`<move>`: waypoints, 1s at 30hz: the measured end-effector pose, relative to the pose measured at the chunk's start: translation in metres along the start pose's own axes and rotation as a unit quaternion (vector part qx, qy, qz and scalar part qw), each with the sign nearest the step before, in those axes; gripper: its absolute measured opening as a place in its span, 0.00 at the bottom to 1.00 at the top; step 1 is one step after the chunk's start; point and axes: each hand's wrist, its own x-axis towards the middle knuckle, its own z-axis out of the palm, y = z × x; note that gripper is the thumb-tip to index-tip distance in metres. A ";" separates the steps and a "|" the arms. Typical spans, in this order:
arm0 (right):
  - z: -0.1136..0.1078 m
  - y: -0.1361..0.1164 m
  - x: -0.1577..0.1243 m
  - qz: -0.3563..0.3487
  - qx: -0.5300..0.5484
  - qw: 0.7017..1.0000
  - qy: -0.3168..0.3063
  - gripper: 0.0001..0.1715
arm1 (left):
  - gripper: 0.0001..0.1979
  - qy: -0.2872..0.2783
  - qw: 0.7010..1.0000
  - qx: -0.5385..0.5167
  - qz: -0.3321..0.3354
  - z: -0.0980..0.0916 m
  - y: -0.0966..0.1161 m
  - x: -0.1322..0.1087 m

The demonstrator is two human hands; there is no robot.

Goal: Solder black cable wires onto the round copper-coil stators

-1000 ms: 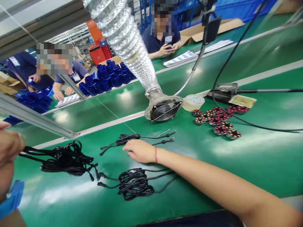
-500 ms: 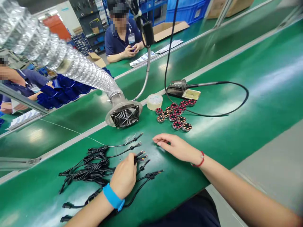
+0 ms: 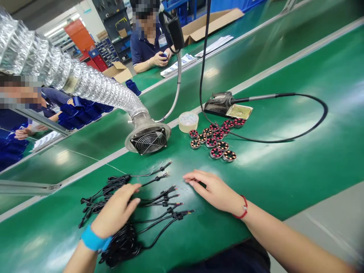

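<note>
Cables (image 3: 125,242), closely coiled: could be tangled if one were pulled; left hand (image 3: 119,207) half-spread over them, nothing visibly gripped; right hand (image 3: 209,188) loosely curled, seemingly empty.

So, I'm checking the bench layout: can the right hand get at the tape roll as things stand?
Probably yes: from the right hand, bare green table leads to the tape roll, between the fan and the round coils.

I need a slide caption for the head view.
Left hand over black cables, right hand near their wire ends, at a green bench.
</note>
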 end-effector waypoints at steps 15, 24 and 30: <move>0.090 -0.072 0.043 -0.135 -0.210 0.943 -0.218 0.18 | 0.16 0.130 0.991 0.009 -0.034 0.020 -0.078 -0.051; 0.098 -0.068 0.033 -0.109 -0.214 0.945 -0.222 0.15 | 0.14 0.111 0.993 0.028 0.026 0.030 -0.090 -0.053; 0.103 -0.072 0.017 -0.107 -0.171 0.949 -0.241 0.17 | 0.13 0.036 0.998 0.025 0.042 0.021 -0.085 -0.067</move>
